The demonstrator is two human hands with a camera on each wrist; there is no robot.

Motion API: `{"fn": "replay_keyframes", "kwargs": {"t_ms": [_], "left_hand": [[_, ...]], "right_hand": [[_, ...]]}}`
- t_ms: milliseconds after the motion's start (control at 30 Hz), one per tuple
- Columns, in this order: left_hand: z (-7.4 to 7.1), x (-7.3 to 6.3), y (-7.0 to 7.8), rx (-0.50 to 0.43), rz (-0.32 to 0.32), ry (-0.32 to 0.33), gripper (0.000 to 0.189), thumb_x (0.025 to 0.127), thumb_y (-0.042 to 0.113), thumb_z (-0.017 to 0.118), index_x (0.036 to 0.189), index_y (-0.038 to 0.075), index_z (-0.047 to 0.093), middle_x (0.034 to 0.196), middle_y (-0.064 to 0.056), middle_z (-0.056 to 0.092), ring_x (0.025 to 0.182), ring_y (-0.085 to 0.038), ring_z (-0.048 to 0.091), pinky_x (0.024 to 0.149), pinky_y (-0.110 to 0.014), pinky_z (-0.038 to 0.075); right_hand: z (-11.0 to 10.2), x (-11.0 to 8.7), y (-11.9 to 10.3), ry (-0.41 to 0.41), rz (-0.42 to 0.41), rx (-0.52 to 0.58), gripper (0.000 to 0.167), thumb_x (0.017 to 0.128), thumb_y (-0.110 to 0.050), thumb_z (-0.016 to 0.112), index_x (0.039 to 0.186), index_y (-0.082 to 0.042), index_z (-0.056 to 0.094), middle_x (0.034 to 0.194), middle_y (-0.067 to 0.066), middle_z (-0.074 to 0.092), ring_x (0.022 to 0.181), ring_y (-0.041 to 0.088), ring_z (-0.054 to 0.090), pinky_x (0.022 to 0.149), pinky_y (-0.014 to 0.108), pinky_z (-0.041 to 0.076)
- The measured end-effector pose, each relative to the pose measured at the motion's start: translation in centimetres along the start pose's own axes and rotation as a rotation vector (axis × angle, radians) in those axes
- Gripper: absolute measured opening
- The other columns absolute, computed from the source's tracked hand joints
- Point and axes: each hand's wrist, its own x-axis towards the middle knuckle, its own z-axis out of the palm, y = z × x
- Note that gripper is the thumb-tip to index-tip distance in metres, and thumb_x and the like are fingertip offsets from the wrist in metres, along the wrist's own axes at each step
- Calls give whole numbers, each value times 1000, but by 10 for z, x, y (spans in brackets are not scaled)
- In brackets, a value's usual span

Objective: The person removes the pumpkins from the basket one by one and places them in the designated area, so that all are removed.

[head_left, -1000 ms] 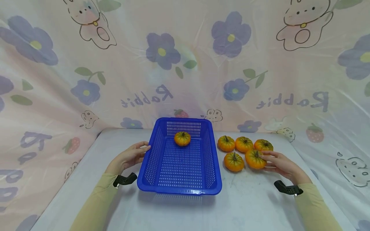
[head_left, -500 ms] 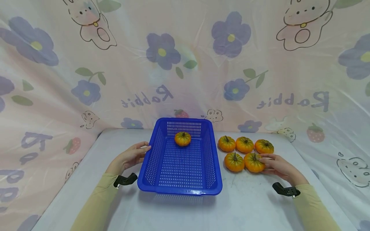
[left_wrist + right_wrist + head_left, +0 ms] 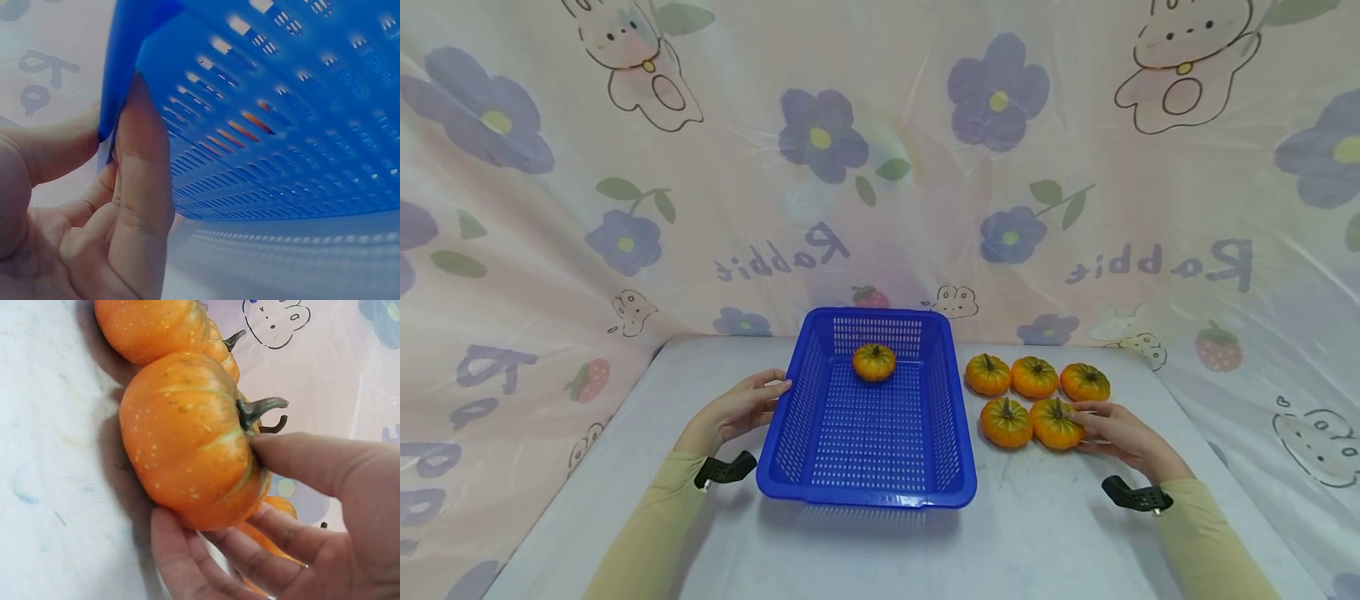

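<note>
My left hand (image 3: pixel 741 410) pinches the left rim of a blue plastic basket (image 3: pixel 966 450); in the left wrist view the rim (image 3: pixel 122 75) runs between thumb and fingers. Inside the basket, toward its far end, lies one small orange pumpkin (image 3: pixel 874 363). On the right, my right hand (image 3: pixel 1122 435) grips another pumpkin (image 3: pixel 1057 425) from its right side, thumb (image 3: pixel 300 459) on top near the stem and fingers low against its side. That pumpkin sits close beside a front-row pumpkin (image 3: pixel 1006 423), its stem up.
Behind the front pair, a row of three pumpkins, left (image 3: pixel 988 375), middle (image 3: pixel 1034 377) and right (image 3: pixel 1085 382), sits on the white tabletop (image 3: pixel 1045 533). A patterned cloth (image 3: pixel 910 217) hangs behind the table and along its sides.
My right hand has moved slightly left and down with its pumpkin, which now sits nearer its front-row neighbour. The left hand and the basket have stayed in place.
</note>
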Motion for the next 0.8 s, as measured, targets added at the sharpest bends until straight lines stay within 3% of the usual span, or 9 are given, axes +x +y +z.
{"fn": "replay_keyframes", "kwargs": {"t_ms": [467,800], "left_hand": [[1,0,0,15,-9,23,31,96,24,59,118,7,46,100,-7,64,88,-18,62,75,-28,54],[1,0,1,6,-4,7,29,97,23,58,118,6,45,100,-7,64,88,-18,62,75,-28,54]], "right_hand": [[4,2,-1,12,3,17,58,99,-27,54,135,13,33,123,24,49,90,21,59,83,41,53],[-3,-5,-9,-6,-8,-10,67,101,-38,46,139,14,27,132,34,42,100,28,60,85,40,53]]}}
